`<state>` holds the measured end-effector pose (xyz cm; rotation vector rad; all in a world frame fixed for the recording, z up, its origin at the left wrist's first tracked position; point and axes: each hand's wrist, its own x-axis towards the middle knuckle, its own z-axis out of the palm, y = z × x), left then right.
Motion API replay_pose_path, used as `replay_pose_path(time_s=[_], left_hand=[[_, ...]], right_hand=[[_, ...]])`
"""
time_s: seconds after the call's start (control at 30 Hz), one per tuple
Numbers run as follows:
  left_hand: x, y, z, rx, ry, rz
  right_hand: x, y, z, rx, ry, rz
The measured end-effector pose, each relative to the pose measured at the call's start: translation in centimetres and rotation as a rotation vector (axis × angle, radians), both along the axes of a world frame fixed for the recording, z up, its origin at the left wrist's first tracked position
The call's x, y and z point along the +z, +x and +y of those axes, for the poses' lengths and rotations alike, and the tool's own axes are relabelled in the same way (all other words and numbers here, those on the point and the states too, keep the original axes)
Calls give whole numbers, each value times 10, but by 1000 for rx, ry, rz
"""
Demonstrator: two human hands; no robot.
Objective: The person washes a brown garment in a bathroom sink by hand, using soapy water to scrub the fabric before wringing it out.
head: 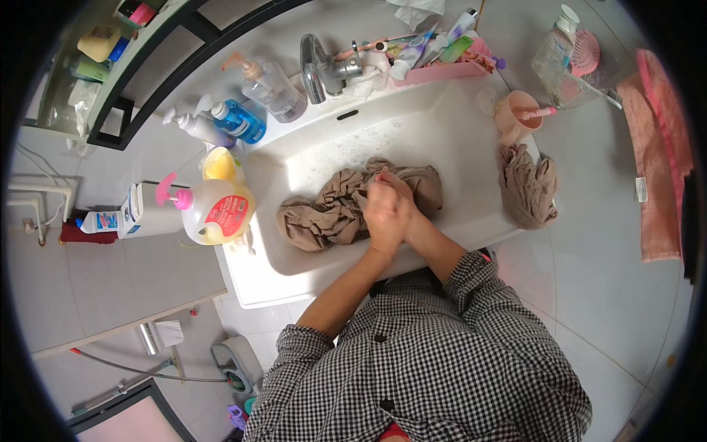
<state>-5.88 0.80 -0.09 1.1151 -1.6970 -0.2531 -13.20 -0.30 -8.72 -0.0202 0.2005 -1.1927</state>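
Over the white sink basin [458, 166], my left hand [382, 212] is curled in a fist and slightly blurred. Tight against it, my right hand [407, 199] rests with its thumb side up. Both meet at the middle of a bunched brown cloth [315, 221], whose folds spread out on either side of them. The cloth between my palms is mostly hidden. Small suds bubbles dot the basin behind the cloth. A chrome faucet [315, 72] stands at the back rim, its spout pointing into the basin.
Pump bottles crowd the left rim, including a large pink-topped one [218, 212] and a blue one [240, 121]. A pink tray [442, 73] of tubes stands behind. On the right are a pink mug [508, 119] and another brown cloth [527, 190] draped over the rim.
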Motion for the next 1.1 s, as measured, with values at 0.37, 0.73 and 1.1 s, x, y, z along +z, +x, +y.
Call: replay_pose_path(time_s=[0.37, 0.73, 1.1], left_hand=[[-64, 1, 7, 76, 160, 2], [-7, -26, 13, -70, 96, 101], [-39, 69, -75, 210, 539, -513]], right_hand=[[14, 5, 2, -136, 154, 303], [2, -25, 18, -109, 205, 281], [160, -51, -39, -684, 185, 1068]])
